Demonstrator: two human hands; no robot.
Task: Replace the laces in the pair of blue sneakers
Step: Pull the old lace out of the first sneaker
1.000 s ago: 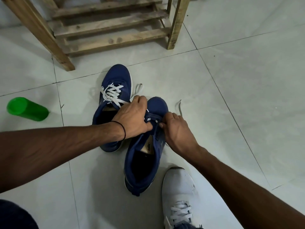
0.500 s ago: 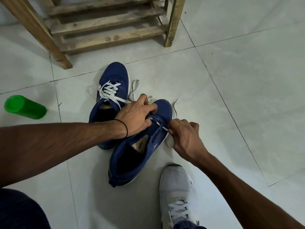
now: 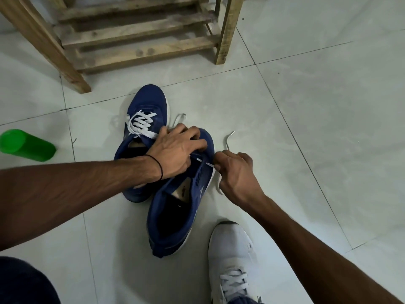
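Far left, at nine o'clock, a green bottle [image 3: 27, 147] lies on its side on the pale tiled floor [image 3: 328, 110], with no label I can make out. Up between eleven and twelve stands a bare wooden rack [image 3: 140, 38].

Moving in, there's the far sneaker [image 3: 151, 104]: blue, toe pointing to twelve, with white crossed lacing [image 3: 140, 123] through its eyelets and one loose loop on the tile at its right.

Now the left hand [image 3: 177, 150], with a thin black band [image 3: 159, 167] at the wrist, reaching in from nine o'clock. It's clamped over the front of the near sneaker [image 3: 175, 218], fingers curled over the toe end, thumb down by the tongue. That shoe sits dead centre, touching the far one's right side, heel toward six, toe angled toward one. There's pale lettering along its right flank and a mark on the insole, both too blurred to read, so no brand I can call.

The right hand [image 3: 236, 174] sits at the shoe's three o'clock edge. Thumb and forefinger pinch the white lace [image 3: 226, 141] just where it leaves the eyelets, the other fingers tucked under. The lace's free tip arcs toward one o'clock on the tile, and another stretch shows below the hand.

Down at five o'clock is a white shoe [image 3: 232, 246] on the person's foot, with white laces and no readable logo.
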